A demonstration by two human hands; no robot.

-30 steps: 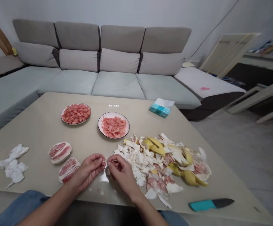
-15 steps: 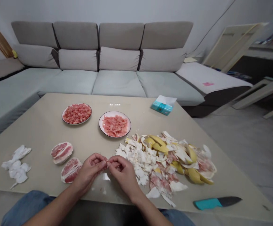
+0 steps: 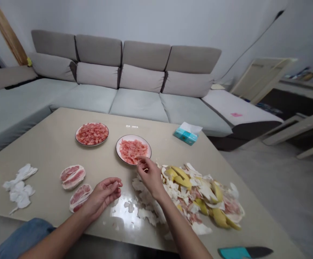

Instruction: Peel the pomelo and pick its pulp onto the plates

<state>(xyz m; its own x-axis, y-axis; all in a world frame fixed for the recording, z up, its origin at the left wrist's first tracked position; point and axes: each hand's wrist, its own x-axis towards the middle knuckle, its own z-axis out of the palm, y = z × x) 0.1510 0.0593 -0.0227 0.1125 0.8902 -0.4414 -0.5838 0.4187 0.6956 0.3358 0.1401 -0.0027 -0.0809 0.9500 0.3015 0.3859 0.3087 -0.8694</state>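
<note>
My right hand (image 3: 151, 176) reaches over the near rim of a plate (image 3: 120, 158) of loose pink pomelo flesh (image 3: 132, 149). Its thumb and fingers are drawn together, and what lies between them is hidden. Lower and to the left, my left hand (image 3: 105, 198) hovers above the table with fingers curled and the thumb pinched against them. A tiny pale bit shows at its fingertips, too small to name. Beside the left wrist lies a peeled pomelo chunk (image 3: 79, 198), partly covered by the hand. Another peeled pomelo chunk (image 3: 72, 176) rests just behind it.
A second plate of pomelo flesh (image 3: 92, 133) stands farther back. Heaped peel and pith (image 3: 199, 194) spread under and right of my right forearm. A teal-handled knife (image 3: 245, 252) lies at the front right, crumpled tissues (image 3: 20, 187) at left, a tissue box (image 3: 186, 136) at back right.
My hands were together above the table's front. The right hand has moved forward to the plate's rim, while the left has stayed near its place. The view has tilted.
</note>
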